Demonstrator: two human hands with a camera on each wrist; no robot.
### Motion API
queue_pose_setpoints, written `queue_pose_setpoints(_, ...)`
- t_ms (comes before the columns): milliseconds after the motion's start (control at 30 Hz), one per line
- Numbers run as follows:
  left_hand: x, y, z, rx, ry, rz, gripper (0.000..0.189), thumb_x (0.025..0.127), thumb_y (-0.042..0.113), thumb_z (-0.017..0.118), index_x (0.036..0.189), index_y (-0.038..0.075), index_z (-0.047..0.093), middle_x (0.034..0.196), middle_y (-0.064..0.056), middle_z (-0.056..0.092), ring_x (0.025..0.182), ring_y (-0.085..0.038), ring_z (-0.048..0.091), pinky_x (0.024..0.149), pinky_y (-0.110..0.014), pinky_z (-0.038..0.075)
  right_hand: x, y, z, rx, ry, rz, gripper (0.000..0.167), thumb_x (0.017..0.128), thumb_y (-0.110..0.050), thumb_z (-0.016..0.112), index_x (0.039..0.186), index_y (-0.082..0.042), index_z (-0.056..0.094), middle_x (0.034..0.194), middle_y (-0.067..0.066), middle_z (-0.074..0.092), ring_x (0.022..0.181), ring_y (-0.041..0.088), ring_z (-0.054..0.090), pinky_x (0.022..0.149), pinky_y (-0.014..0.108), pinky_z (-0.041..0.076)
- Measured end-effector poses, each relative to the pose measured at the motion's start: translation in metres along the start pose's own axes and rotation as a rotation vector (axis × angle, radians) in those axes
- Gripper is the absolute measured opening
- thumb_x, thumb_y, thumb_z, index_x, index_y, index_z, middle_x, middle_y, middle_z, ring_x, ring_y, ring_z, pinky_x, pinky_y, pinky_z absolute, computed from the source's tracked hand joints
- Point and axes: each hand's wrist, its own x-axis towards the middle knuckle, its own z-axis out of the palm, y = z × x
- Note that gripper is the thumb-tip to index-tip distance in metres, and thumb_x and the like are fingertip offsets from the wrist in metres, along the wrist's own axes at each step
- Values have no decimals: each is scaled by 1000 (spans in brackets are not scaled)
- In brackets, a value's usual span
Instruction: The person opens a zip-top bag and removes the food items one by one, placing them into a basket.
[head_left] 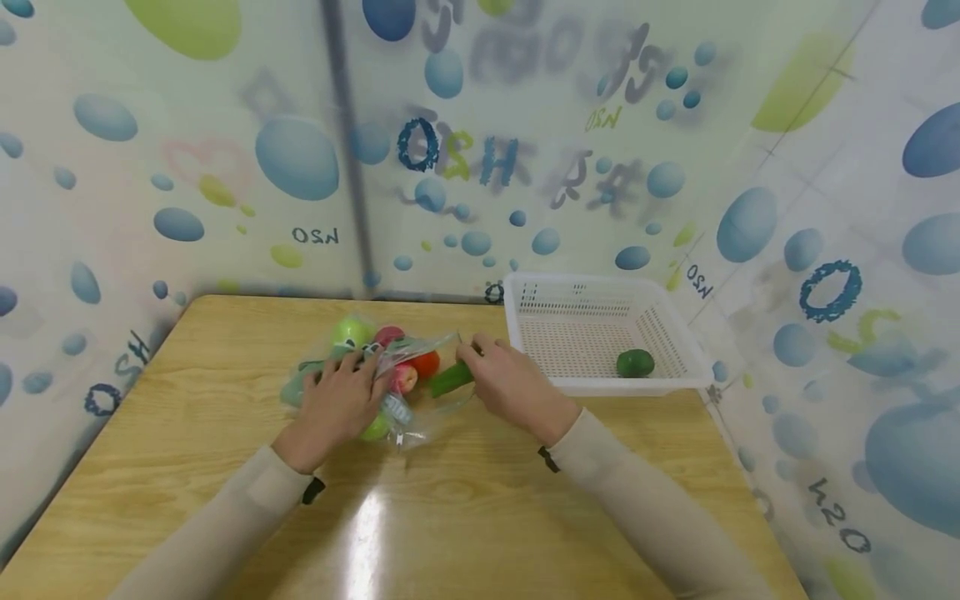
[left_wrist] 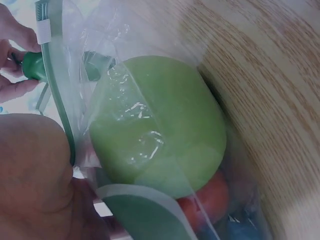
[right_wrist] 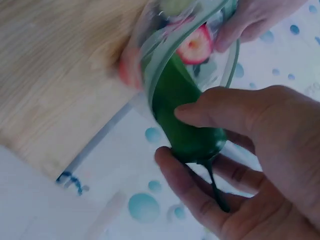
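Note:
A clear zip bag (head_left: 400, 437) with a green-edged mouth lies on the table, holding several pieces of produce. Among them are a green apple (head_left: 351, 332), another large green fruit (left_wrist: 160, 125) close to the left wrist camera, a pink-red apple (right_wrist: 194, 44) and an orange-red round piece (head_left: 426, 364). My left hand (head_left: 339, 404) grips the bag near its mouth, its fingers over the plastic. In my right hand (head_left: 516, 385), a dark green cucumber (right_wrist: 185, 120) with a thin stem is pinched near its stem end. Its other end sits inside the bag's mouth.
A white perforated plastic basket (head_left: 600, 386) stands at the table's back right, with a dark green vegetable (head_left: 635, 363) in its right corner. The wooden table (head_left: 450, 517) meets patterned walls behind and at the right.

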Motion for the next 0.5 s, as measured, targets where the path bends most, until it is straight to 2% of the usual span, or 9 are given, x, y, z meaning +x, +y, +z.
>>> queue_pose_setpoints(67,-1,-1,-1,2,0,1,71,126,56,33,182,13,40,183,-32,42,164,-67,40,126,-91,32,-1,8,-1,-23,26,-29,39,102,-5,87,137,-12,71,122,11,74,99,31,79,82,41,72)
queue_pose_setpoints(233,-1,-2,-1,5,1,-3,72,126,58,33,183,14,38,184,-32,40,165,-68,39,125,-93,31,-7,27,-1,-115,114,-69,40,100,-4,87,138,-13,79,128,9,77,114,30,75,95,45,68)
queue_pose_setpoints(333,0,-2,-1,5,1,-12,74,125,60,32,184,14,36,185,-31,38,166,-68,38,126,-94,29,-10,38,-2,-123,162,-64,38,98,-3,87,133,-15,81,127,8,80,118,30,75,96,48,66)
queue_pose_setpoints(500,0,-2,-1,2,1,-22,75,125,61,33,184,14,35,186,-30,37,166,-68,36,126,-94,28,-13,56,-7,-78,177,-47,37,96,0,85,129,-11,76,121,8,79,109,30,74,92,48,66)
